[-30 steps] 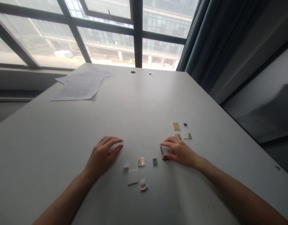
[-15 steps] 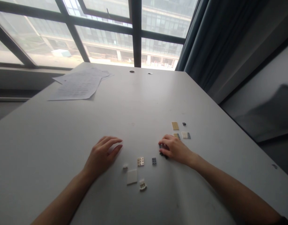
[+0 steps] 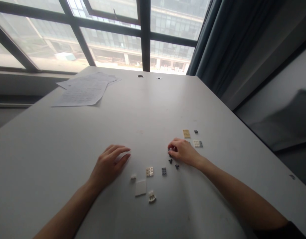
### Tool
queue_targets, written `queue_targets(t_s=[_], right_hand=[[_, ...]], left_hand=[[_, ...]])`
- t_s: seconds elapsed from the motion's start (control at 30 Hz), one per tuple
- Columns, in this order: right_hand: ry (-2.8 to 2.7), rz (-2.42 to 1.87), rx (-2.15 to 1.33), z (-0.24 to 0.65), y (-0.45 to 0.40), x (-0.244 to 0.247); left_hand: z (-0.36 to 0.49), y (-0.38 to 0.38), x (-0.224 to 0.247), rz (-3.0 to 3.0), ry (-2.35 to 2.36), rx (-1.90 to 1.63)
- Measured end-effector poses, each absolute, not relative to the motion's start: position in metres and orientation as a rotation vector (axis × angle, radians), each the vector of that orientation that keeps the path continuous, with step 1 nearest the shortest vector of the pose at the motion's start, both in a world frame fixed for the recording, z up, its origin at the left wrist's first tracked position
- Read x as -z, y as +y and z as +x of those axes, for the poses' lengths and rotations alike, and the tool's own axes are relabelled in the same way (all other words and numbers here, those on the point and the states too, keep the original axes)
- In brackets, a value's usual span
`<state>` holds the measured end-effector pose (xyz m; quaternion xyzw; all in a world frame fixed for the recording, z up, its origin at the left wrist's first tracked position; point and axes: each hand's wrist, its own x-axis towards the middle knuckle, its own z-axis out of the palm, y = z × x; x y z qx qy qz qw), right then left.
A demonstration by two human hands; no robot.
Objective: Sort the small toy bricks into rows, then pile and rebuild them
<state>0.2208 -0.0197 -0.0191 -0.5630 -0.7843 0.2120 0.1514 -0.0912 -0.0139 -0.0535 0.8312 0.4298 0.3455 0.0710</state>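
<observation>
My left hand (image 3: 109, 162) rests on the white table, fingers apart and nothing between them. My right hand (image 3: 184, 152) has thumb and fingers closed over a small dark piece, mostly hidden under the fingertips. Just below it lie two small black pieces (image 3: 170, 161) (image 3: 177, 167). Between my hands, nearer me, are a beige studded plate (image 3: 149, 171) and a dark grey studded plate (image 3: 164, 171). A small white piece (image 3: 133, 178), a white flat tile (image 3: 140, 188) and a white curved piece (image 3: 152, 197) lie closer still.
Beyond my right hand are a yellow studded plate (image 3: 186, 133), a small black piece (image 3: 196, 131) and a white-and-grey plate (image 3: 198, 143). Printed papers (image 3: 80, 91) lie at the table's far left, near the window. A dark curtain (image 3: 225, 43) hangs at the right.
My right hand has moved slightly away from me, uncovering the two small black pieces and covering most of a yellow-and-grey plate. My left hand has stayed in place.
</observation>
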Motion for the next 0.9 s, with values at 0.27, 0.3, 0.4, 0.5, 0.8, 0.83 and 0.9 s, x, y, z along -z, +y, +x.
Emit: queue_targets(t_s=[0.27, 0.3, 0.4, 0.5, 0.8, 0.83, 0.9], right_hand=[[-2.304, -1.499, -0.638, 0.233, -0.027, 0.02], [-2.318, -1.496, -0.629, 0.233, -0.027, 0.021], [-2.364, -1.476, -0.536, 0.23, -0.029, 0.024], [-2.41, -1.408, -0.404, 0.235, -0.034, 0.024], [-2.041, -1.668, -0.2, 0.365, -0.039, 0.024], [-2.045, -1.704, -0.233, 0.376, -0.039, 0.028], [-2.038, -1.749, -0.306, 0.387, -0.038, 0.035]], left_hand=[[-0.09, -0.015, 0.053, 2.499, 1.304, -1.014], [-0.09, -0.015, 0.053, 2.498, 1.308, -1.007], [-0.091, -0.014, 0.053, 2.502, 1.314, -1.003], [-0.091, -0.014, 0.053, 2.507, 1.311, -1.01], [-0.092, -0.014, 0.054, 2.509, 1.294, -1.005], [-0.092, -0.013, 0.054, 2.506, 1.298, -1.003], [-0.093, -0.013, 0.054, 2.504, 1.303, -1.0]])
